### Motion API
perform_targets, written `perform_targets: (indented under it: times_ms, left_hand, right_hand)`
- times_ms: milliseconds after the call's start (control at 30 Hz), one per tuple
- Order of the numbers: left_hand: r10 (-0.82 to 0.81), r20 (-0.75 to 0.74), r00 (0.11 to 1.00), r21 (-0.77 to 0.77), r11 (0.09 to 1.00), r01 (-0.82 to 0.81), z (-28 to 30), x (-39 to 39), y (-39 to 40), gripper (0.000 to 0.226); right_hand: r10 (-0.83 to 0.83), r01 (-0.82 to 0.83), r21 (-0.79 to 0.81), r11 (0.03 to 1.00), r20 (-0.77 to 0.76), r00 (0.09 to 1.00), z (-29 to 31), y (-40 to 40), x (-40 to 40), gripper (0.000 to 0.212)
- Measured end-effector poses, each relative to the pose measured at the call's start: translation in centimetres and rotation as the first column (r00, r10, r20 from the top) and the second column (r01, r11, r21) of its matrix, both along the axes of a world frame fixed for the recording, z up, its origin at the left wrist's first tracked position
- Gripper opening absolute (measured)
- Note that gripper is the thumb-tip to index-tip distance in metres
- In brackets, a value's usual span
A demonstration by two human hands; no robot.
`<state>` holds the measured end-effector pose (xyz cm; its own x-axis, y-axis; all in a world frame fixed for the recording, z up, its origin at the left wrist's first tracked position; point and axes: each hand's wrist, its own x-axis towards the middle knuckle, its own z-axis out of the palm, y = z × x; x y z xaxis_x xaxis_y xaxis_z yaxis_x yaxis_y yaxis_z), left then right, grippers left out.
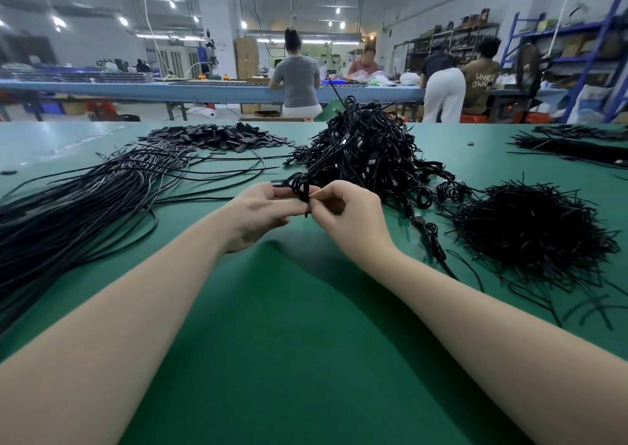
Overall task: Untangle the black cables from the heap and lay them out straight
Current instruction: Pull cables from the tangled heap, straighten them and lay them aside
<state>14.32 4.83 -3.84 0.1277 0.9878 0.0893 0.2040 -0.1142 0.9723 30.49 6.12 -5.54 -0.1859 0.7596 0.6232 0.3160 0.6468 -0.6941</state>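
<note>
A tall heap of tangled black cables point(365, 152) stands on the green table point(299, 325), just beyond my hands. My left hand point(261, 211) and my right hand point(343, 215) meet in front of it, both pinching one small coiled black cable point(300, 189). A short tail of that coil hangs down between my fingers. Along the left side lies a long bundle of straightened black cables point(85, 203), running from the far middle toward the near left edge.
A mound of short black ties point(530, 230) sits to the right, with loose coils point(431, 230) trailing from the heap beside it. Flat black pieces point(217, 137) lie at the back left, more black strands point(574, 145) at the far right. People work at a bench beyond.
</note>
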Motion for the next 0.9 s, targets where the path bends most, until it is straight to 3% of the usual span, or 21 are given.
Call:
perform_targets:
  times_ms: [133,233,300,400,500,567,733,800,900]
  left_hand:
    - [0.031,-0.060,0.998,0.095,0.995,-0.026,-0.1,0.1,-0.2,0.011]
    - [0.088,-0.131,0.988,0.129,0.989,-0.071,-0.2,0.2,-0.1,0.027]
    - [0.153,-0.128,0.980,0.135,0.982,-0.135,-0.2,0.5,0.0,0.024]
    - [0.241,0.013,0.970,0.008,0.971,-0.241,0.3,1.2,0.1,0.040]
    - [0.217,0.258,0.941,-0.185,0.967,-0.173,1.2,2.1,0.0,0.015]
    - [0.145,0.365,0.920,-0.200,0.977,-0.075,1.6,2.5,-0.2,0.009]
    - [0.083,0.102,0.991,-0.018,0.997,-0.081,0.7,2.4,-0.7,0.035]
    - [0.101,-0.006,0.995,0.129,0.987,-0.099,0.2,2.1,-0.7,0.030]
    - [0.145,-0.023,0.989,0.257,0.957,-0.134,0.1,1.6,-0.6,0.027]
  right_hand:
    - [-0.016,0.016,0.005,1.000,0.012,1.000,0.1,0.2,0.3,0.007]
    - [-0.026,0.026,-0.002,1.000,0.048,0.999,0.1,0.2,0.4,0.008]
    - [-0.059,0.056,0.037,0.998,0.079,0.995,0.2,0.1,0.3,0.008]
    - [-0.104,0.072,0.169,0.983,0.192,0.976,0.4,0.0,0.7,0.009]
    - [-0.243,0.065,0.467,0.882,0.333,0.911,1.0,-0.5,1.0,0.004]
    - [-0.282,0.065,0.551,0.832,0.319,0.905,1.1,-0.5,1.2,0.005]
    - [-0.206,0.125,0.353,0.927,0.204,0.957,0.4,0.1,1.9,0.012]
    - [-0.192,0.125,0.312,0.942,0.195,0.962,0.3,0.2,1.5,0.014]
    - [-0.179,0.137,0.266,0.954,0.143,0.973,0.4,0.3,1.0,0.016]
